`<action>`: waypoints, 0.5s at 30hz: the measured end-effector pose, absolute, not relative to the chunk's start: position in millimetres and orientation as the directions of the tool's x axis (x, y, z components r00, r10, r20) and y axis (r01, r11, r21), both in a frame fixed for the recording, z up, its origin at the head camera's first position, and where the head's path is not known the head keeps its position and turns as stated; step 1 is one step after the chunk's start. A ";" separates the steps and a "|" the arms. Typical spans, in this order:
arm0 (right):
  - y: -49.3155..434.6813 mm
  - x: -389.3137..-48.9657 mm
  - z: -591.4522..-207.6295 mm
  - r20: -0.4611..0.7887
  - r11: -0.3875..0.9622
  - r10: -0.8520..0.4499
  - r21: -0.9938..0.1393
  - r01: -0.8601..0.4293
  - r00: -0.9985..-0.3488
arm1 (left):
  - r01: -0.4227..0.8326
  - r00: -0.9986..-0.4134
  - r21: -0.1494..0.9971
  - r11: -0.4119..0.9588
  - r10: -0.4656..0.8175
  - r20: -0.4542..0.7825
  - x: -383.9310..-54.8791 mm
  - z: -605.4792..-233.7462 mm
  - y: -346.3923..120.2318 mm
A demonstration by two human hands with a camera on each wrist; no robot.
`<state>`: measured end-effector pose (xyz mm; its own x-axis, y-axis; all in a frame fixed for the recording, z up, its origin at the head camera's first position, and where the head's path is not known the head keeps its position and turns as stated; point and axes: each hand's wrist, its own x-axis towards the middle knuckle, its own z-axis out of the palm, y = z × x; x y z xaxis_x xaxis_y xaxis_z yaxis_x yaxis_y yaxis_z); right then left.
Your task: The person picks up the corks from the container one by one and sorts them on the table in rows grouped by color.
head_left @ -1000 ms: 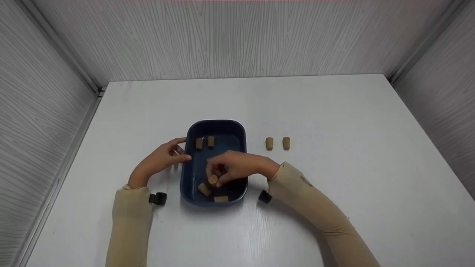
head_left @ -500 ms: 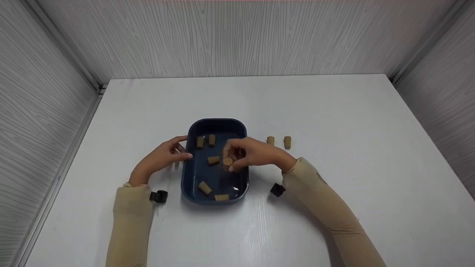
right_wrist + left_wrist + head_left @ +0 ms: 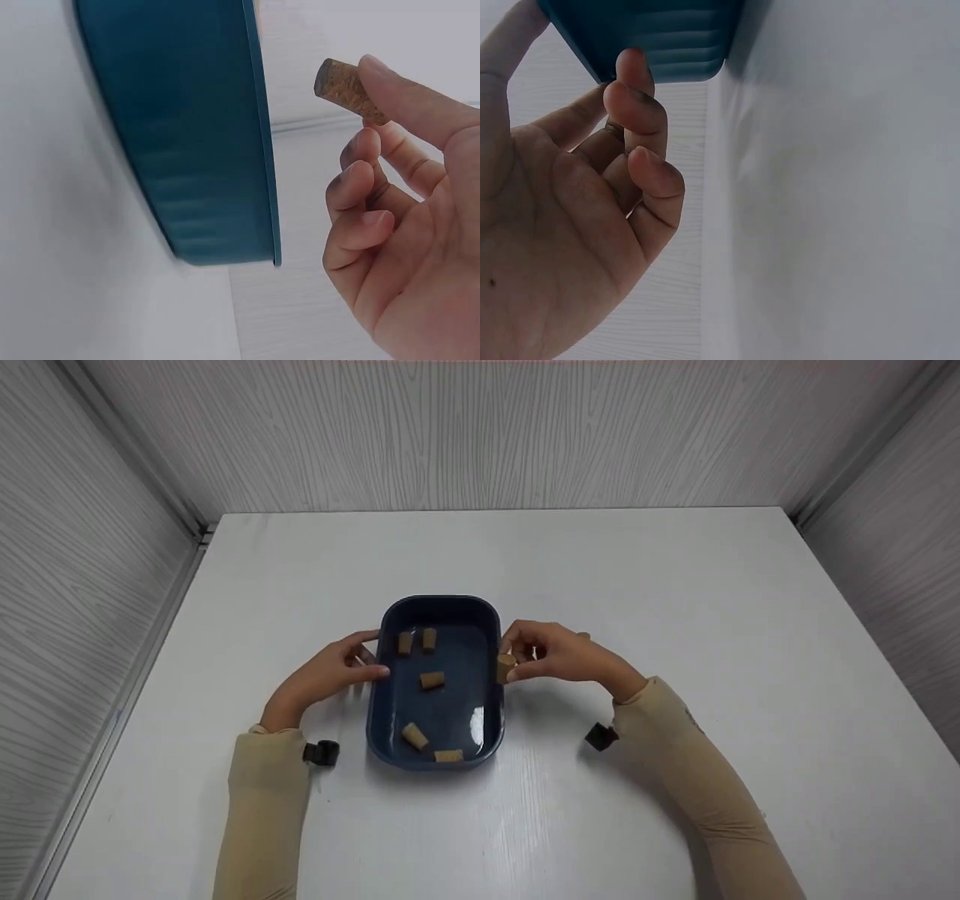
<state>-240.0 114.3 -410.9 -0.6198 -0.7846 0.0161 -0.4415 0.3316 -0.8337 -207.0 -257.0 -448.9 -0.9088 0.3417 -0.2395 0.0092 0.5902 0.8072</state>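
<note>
A dark blue rectangular tray (image 3: 435, 763) sits on the white table, with several tapered cork stoppers (image 3: 432, 680) lying apart inside. My left hand (image 3: 328, 675) rests at its left rim, thumb and index finger spread and touching the edge; the other fingers bend loosely outside the wall in the left wrist view. Just over the right rim, my right hand (image 3: 559, 652) pinches another cork stopper (image 3: 346, 88) between thumb and index finger. Its remaining fingers are loosely curled, and the wrist view shows the cork clear of the tray wall (image 3: 202, 150).
Beyond my right hand, the top of a cork stopper (image 3: 583, 636) on the table peeks out, mostly hidden. A black wrist camera (image 3: 322, 753) hangs at the left sleeve, another black camera (image 3: 601, 736) at the right. A pale wood-grain panel (image 3: 480, 435) stands behind the table.
My right hand has moved right and away from me, carrying a cork stopper from inside the tray to its right rim. Another cork now lies mid-tray. My left hand stays on the rim.
</note>
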 end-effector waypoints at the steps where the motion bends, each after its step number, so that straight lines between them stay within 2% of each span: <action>1: 117.6 -239.9 -411.3 0.010 0.342 -0.774 -0.835 -0.431 -0.633 | 0.011 -0.909 0.806 0.591 0.342 -0.238 -207.2 -448.7 -256.8; 6: 133.2 -237.4 -414.7 -0.033 0.404 -0.737 -0.822 -0.402 -0.675 | 0.001 -0.907 0.804 0.595 0.340 -0.250 -207.6 -448.2 -256.2; 11: 146.1 -230.6 -418.7 -0.063 0.464 -0.726 -0.781 -0.419 -0.685 | -0.001 -0.908 0.805 0.593 0.337 -0.249 -207.3 -447.1 -255.9; 15: 152.9 -223.6 -422.7 -0.128 0.509 -0.707 -0.775 -0.374 -0.695 | -0.004 -0.908 0.808 0.590 0.336 -0.250 -206.7 -446.8 -255.9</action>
<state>-223.6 152.9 -422.7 -0.6951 -0.7074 -0.1283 -0.3744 0.5086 -0.7753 -206.7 -255.9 -446.8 -0.9081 0.3359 -0.2501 -0.0043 0.5897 0.8076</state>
